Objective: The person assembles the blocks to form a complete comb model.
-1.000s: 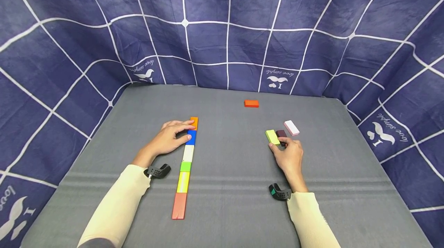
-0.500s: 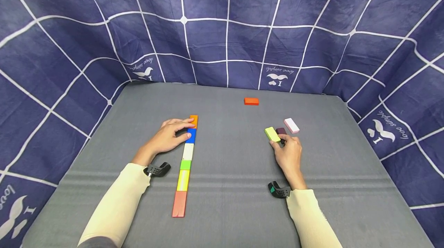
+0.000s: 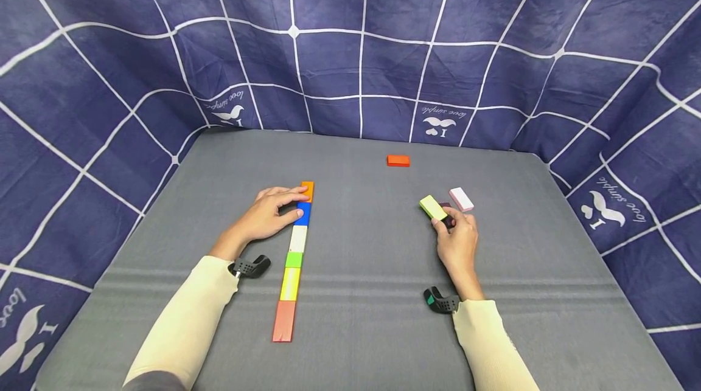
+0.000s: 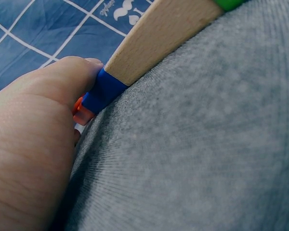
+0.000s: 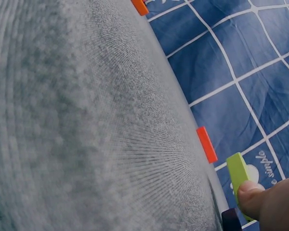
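Note:
In the head view my left hand [image 3: 269,214] rests at the far end of a straight row of blocks. Its fingers touch the orange block [image 3: 308,186], and its thumb lies against the blue block [image 3: 303,214]. Nearer come a white-topped block [image 3: 298,239], a green block [image 3: 294,259], a yellow block [image 3: 290,283] and a salmon-red block [image 3: 283,321]. On the right, my right hand [image 3: 459,240] pinches a yellow-green block [image 3: 432,207] between thumb and fingers. The right wrist view shows that block [image 5: 238,169] tilted above the cloth. A dark maroon block [image 3: 448,221] is partly hidden behind my fingers.
A pale pink block [image 3: 462,199] lies just beyond the right hand. Farther back is a red-orange block [image 3: 398,161]. Grey cloth [image 3: 361,245] covers the table, and a blue curtain with white lines [image 3: 334,69] surrounds its back and sides.
The right hand has raised the yellow-green block slightly and turned it, bringing it away from its place beside the maroon block. My left hand stays on the row.

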{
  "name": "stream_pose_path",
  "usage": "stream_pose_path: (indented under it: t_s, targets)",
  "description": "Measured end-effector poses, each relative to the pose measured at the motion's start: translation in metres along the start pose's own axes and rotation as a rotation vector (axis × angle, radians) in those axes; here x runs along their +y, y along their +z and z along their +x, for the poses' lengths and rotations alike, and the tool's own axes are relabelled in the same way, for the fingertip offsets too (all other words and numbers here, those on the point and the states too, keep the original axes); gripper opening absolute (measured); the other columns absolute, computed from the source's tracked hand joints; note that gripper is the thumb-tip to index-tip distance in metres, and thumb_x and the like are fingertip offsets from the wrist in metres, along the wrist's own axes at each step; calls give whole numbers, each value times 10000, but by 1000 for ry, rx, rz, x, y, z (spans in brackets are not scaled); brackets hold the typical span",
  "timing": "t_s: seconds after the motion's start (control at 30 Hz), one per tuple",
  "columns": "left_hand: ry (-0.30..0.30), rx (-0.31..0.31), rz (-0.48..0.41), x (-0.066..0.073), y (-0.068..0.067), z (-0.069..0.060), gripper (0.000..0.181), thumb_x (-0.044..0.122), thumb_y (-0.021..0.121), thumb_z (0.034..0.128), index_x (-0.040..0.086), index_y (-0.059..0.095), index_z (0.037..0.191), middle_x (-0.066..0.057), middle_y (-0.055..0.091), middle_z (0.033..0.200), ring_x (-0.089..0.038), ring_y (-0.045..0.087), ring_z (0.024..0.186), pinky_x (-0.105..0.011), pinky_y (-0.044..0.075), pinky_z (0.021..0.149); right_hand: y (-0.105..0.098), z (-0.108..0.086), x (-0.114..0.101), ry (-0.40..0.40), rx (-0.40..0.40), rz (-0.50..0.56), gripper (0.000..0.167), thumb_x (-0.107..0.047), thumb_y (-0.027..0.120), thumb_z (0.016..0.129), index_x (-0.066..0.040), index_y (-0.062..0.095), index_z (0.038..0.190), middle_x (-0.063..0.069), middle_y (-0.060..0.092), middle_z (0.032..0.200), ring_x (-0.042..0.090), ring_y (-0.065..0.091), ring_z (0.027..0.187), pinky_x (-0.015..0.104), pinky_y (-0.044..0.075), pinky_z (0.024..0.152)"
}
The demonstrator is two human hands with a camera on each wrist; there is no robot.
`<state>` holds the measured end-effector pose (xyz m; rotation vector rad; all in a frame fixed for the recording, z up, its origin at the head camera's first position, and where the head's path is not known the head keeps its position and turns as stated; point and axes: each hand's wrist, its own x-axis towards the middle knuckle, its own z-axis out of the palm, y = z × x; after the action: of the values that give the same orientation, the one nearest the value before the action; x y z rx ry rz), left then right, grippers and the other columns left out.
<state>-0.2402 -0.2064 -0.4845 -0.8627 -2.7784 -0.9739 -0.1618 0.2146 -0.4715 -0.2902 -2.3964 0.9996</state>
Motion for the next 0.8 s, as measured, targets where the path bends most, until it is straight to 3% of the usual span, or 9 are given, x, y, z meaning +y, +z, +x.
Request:
stream_pose_path:
  t_s: [0.43, 0.63, 0.8]
  targets:
    - [6, -1, 9, 3, -3, 0, 406, 370, 679, 951, 296, 643, 1349, 108, 520, 1511, -205, 469, 1353, -512, 219, 1131, 3, 6, -13, -1, -36, 80, 344, -53, 724, 887, 16, 651, 1217, 231, 553, 967, 319, 518, 923, 383, 366, 782]
    - [6, -2, -2, 4, -3, -1, 390, 364, 675, 956, 301, 648, 1340, 108, 523, 1509, -201, 470, 1357, -518, 214, 1134, 7, 9, -20, 1, -86, 96, 357, -50, 713, 901, 20, 632, 1242, 223, 539, 1015, 334, 506, 979, 413, 372, 823]
    - [23, 2, 7, 4, -2, -2, 396, 384, 664, 960, 289, 645, 1344, 105, 522, 1511, -219, 473, 1354, -537, 227, 1121, 13, 13, -28, -2, -133, 101, 366, -78, 698, 926, 7, 611, 1271, 158, 485, 983, 265, 487, 903, 346, 370, 766]
